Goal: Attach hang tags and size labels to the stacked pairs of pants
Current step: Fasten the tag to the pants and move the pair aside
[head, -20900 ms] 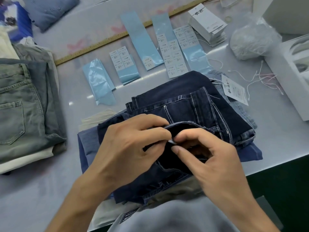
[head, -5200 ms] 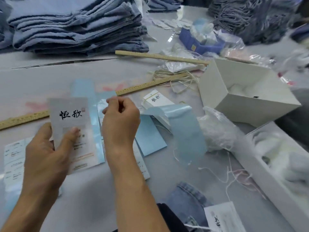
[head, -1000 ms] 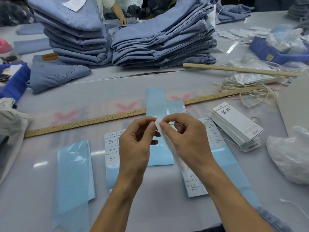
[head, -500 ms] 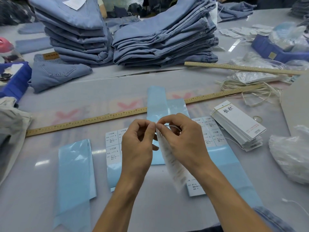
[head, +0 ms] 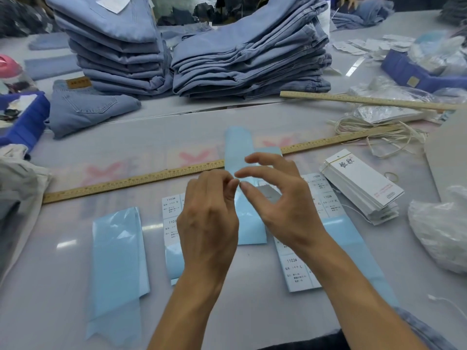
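My left hand (head: 208, 218) is over the middle of the table, fingers curled and fingertips pinched together at the top of a small white hang tag (head: 268, 195). The tag shows in shadow under my right hand (head: 278, 198). That hand has spread fingers, its thumb tip close to the left fingertips. Below the hands lie size label sheets (head: 295, 271) marked 1103# on pale blue backing strips (head: 116, 248). A stack of hang tags (head: 364, 184) lies to the right. An edge of denim pants (head: 417, 329) shows at the bottom right.
Two tall stacks of light blue jeans (head: 252, 54) stand at the back, one folded pair (head: 86, 107) to their left. A wooden ruler (head: 126, 181) crosses the table. Loose strings (head: 379, 137), plastic bags (head: 439, 231) and a blue bin (head: 22, 120) sit at the sides.
My right hand has let go of the tag's top and spread its fingers. The tag, which hung down between both hands, now sits under the right palm.
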The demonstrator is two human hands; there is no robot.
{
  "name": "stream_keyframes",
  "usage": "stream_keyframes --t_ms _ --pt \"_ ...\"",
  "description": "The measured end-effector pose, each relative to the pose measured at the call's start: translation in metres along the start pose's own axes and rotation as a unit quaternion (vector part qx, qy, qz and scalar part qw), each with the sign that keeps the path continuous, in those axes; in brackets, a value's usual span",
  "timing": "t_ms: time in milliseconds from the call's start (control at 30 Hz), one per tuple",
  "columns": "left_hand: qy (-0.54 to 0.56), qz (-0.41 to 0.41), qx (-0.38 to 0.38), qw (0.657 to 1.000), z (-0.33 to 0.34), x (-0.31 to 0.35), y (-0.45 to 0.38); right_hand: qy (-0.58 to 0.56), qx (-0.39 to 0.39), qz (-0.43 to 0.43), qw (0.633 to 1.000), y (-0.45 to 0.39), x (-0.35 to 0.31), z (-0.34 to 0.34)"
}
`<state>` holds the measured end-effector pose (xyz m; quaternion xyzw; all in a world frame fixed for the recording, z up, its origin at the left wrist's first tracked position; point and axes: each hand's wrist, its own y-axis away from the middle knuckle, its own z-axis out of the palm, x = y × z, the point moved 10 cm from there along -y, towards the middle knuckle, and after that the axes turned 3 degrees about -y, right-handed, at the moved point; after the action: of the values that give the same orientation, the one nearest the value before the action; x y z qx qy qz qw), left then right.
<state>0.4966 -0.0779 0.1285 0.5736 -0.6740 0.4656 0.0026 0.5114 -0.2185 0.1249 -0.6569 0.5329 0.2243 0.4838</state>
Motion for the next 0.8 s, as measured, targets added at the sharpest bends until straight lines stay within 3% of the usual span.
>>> stream_keyframes --t_ms 233,367,500,600,700,800 --pt "0.105 -0.048 -0.013 0.993 0.003 -0.006 0.001 -0.060 -0.001 0.027 0.998 -0.003 0.008 -0.002" --pt "0.129 -0.009 -0.022 0.991 0.009 0.005 0.003 -0.152 0.063 0.088 0.982 -0.005 0.021 -0.022" --pt "0.113 0.106 -0.098 0.983 0.024 0.047 0.018 -0.224 0.151 0.117 0.956 -0.008 0.012 -0.079" --pt "0.108 0.134 -0.167 0.971 0.032 0.065 0.029 -0.223 0.193 0.124 0.947 0.003 -0.012 -0.130" --pt "0.147 0.108 -0.267 0.946 0.032 0.085 0.041 -0.153 0.143 0.108 0.972 0.031 -0.048 -0.169" --pt "0.201 0.118 -0.368 0.900 0.003 0.117 0.074 -0.044 0.089 0.103 0.990 0.089 -0.085 -0.203"
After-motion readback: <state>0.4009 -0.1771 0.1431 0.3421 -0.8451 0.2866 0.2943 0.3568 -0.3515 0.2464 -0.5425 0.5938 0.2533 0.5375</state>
